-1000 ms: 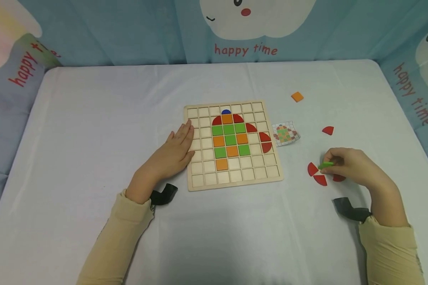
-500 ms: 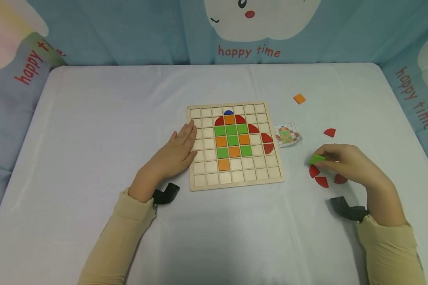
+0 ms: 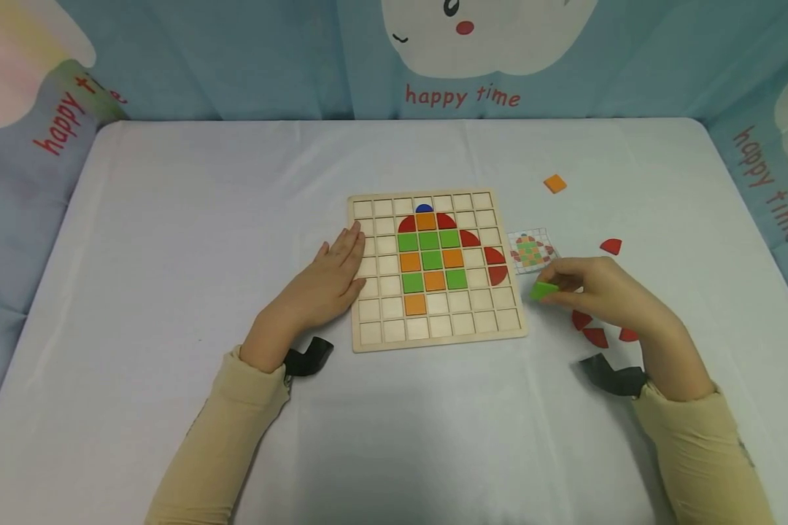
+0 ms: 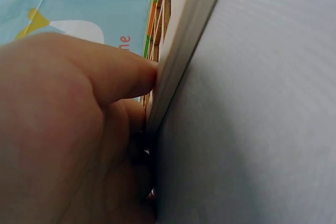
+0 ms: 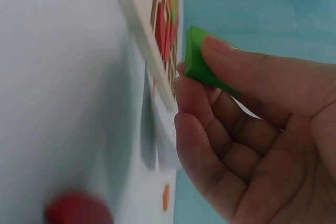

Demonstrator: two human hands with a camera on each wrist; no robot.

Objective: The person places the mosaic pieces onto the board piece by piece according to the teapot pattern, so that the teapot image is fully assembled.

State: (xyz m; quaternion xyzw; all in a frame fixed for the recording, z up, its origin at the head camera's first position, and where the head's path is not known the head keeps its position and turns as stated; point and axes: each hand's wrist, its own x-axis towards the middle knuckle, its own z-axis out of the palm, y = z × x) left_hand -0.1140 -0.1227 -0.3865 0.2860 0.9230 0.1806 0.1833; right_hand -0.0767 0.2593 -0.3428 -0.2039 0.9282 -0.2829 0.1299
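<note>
A wooden grid board (image 3: pixel 376 331) lies mid-table, with green, orange, red and blue tiles set in several of its cells. My left hand (image 3: pixel 322 281) rests along the board's left edge, its fingers extended; in the left wrist view the thumb (image 4: pixel 126 74) touches the board's side. Between thumb and fingers, my right hand (image 3: pixel 600 288) pinches a green tile (image 3: pixel 543 290), held above the table just off the board's right edge. The right wrist view shows that green tile (image 5: pixel 202 59) tilted, with the thumb across its face.
A small printed pattern card (image 3: pixel 532 251) lies right of the board, partly behind the right hand. Several red quarter-round tiles (image 3: pixel 595 337) lie near the right wrist. One red tile (image 3: pixel 611 246) and an orange square tile (image 3: pixel 554 184) lie farther back. A printed curtain (image 3: pixel 269 58) stands behind the table.
My right hand has lifted the green tile from beside the red tiles and carried it left toward the board. The left hand stays at the board's edge. The head view has shifted slightly.
</note>
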